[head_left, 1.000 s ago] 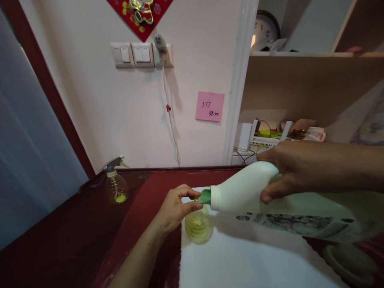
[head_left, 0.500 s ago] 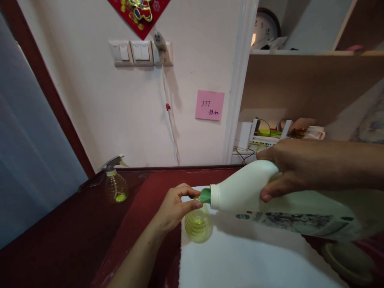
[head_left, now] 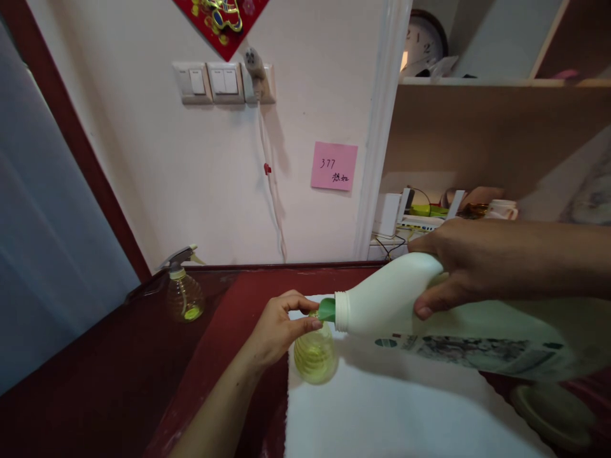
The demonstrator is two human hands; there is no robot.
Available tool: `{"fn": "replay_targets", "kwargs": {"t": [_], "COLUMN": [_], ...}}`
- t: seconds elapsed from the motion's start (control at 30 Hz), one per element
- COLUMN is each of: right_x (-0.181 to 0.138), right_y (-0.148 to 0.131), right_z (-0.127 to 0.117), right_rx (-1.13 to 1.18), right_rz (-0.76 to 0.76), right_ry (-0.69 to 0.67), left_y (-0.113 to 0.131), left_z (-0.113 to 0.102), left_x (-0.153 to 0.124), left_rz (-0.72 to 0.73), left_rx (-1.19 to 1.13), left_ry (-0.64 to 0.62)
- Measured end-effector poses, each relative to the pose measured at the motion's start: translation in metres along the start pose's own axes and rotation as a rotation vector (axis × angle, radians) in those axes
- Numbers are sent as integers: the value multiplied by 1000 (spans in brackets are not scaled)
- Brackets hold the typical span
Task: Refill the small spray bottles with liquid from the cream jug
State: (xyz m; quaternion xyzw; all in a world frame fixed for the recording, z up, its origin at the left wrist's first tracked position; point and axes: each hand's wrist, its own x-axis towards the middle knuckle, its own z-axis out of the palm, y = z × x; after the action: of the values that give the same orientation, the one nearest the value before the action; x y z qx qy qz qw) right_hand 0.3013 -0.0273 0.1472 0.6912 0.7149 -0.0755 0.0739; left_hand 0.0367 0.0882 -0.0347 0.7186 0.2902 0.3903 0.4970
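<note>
My right hand [head_left: 453, 264] grips a large white plastic bottle [head_left: 429, 318], tipped almost flat with its green spout [head_left: 327, 310] over the mouth of a small clear bottle [head_left: 315, 356]. The small bottle holds yellowish liquid and stands on a white cloth [head_left: 382, 413]. Around the small bottle's neck my left hand [head_left: 277, 331] is closed, thumb and fingers pinching it just under the spout.
A spray bottle [head_left: 184, 296] with a grey trigger stands at the back left of the dark red table [head_left: 119, 369]. A round lid-like object [head_left: 554, 410] lies at the right. Behind are a wall with switches, a pink note [head_left: 334, 166], and shelves with clutter.
</note>
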Motion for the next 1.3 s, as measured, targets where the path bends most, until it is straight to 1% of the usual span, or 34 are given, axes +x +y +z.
{"fn": "replay_targets", "kwargs": {"t": [0.17, 0.33, 0.63, 1.3], "right_x": [0, 1, -1, 0], "right_y": [0, 2, -3, 1], "right_z": [0, 2, -1, 1], "right_rx": [-14, -22, -18, 0], "right_rz": [19, 3, 36, 18], "right_ry": [2, 17, -2, 18], "left_y": [-2, -2, -4, -5], "left_z": [-1, -1, -1, -1], "left_x": [1, 0, 1, 1], "left_rz": [7, 8, 1, 1], "left_rx": [-4, 5, -22, -13], "left_ry": [-10, -12, -7, -6]}}
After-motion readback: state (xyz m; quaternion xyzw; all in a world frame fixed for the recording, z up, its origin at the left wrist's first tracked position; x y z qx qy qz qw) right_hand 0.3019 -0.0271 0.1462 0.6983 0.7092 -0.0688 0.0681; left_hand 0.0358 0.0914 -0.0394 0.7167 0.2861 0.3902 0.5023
